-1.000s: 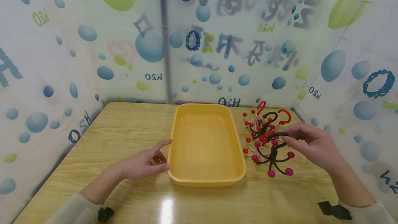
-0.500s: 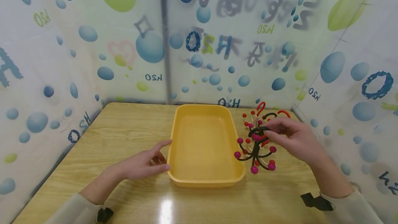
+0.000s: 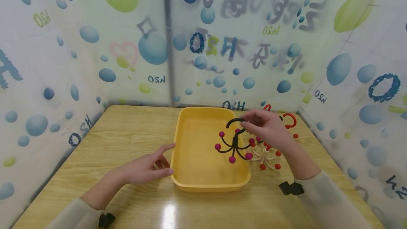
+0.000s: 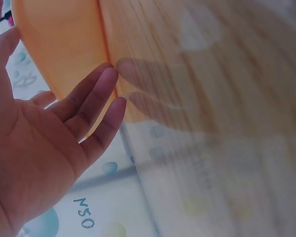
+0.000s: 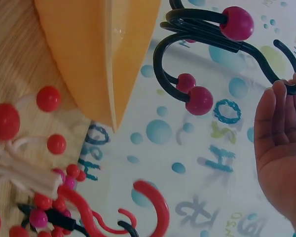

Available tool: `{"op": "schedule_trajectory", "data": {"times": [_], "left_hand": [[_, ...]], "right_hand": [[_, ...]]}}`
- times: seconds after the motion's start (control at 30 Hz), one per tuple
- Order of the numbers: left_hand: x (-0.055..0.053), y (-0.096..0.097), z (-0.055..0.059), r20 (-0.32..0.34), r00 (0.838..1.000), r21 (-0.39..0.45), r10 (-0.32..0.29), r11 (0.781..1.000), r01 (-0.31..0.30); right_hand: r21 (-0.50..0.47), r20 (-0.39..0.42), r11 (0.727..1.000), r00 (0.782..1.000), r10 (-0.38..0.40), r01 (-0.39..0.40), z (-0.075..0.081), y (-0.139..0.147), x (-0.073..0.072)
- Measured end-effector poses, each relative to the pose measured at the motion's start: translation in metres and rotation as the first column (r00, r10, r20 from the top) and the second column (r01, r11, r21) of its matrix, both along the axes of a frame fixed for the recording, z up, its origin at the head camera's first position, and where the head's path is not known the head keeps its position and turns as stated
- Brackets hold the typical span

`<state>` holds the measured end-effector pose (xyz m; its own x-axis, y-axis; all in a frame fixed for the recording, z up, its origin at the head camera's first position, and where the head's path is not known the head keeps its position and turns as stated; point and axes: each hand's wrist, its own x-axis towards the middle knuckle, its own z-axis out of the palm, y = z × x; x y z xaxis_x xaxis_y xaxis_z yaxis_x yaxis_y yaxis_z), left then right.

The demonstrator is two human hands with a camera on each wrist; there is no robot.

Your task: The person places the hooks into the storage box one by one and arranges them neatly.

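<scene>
My right hand (image 3: 267,126) pinches the hooked top of a black multi-arm hanging hook (image 3: 235,142) tipped with magenta balls. The hook hangs upright over the right part of a yellow plastic tray (image 3: 197,183). In the right wrist view, thumb and fingertips close on the black stem (image 5: 256,59), with the curved arms hanging away from the hand. My left hand (image 3: 147,167) rests against the tray's left rim, fingers spread. The left wrist view shows these fingers (image 4: 104,89) fairly straight beside the tray's outer wall (image 4: 64,44).
Right of the tray lie several more hooks, among them a cream one with red balls (image 3: 265,156) and a red hook end (image 3: 290,119). The wooden table (image 3: 127,133) meets patterned curtains (image 3: 133,63) at the back and sides.
My right hand has carried the black hook leftward from the pile at the right to above the tray. The left hand stays at the tray's left rim.
</scene>
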<state>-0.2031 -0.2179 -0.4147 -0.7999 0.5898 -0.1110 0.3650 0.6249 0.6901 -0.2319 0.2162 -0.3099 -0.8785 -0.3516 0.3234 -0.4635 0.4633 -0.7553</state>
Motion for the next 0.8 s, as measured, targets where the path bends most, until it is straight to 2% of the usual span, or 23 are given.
{"op": "schedule_trajectory", "data": {"times": [0.13,0.37,0.6,0.8], "left_hand": [[0.000,-0.002,-0.002,0.001,1.000,0.000,-0.003,1.000,0.003],[-0.002,-0.002,-0.004,0.000,1.000,0.003,-0.003,1.000,0.003],[-0.003,-0.002,-0.005,0.003,1.000,-0.002,0.003,1.000,-0.003],[-0.003,-0.001,-0.004,0.010,1.000,0.002,0.006,1.000,-0.006]], "right_hand": [[0.033,0.058,0.999,0.998,-0.006,0.004,-0.003,-0.019,-0.017],[0.150,0.094,0.988,0.995,-0.034,0.019,0.000,-0.044,-0.043],[0.163,0.171,0.986,0.985,0.019,-0.048,0.003,-0.063,-0.069],[0.168,0.198,0.983,0.980,0.036,-0.070,-0.006,-0.078,-0.089]]}}
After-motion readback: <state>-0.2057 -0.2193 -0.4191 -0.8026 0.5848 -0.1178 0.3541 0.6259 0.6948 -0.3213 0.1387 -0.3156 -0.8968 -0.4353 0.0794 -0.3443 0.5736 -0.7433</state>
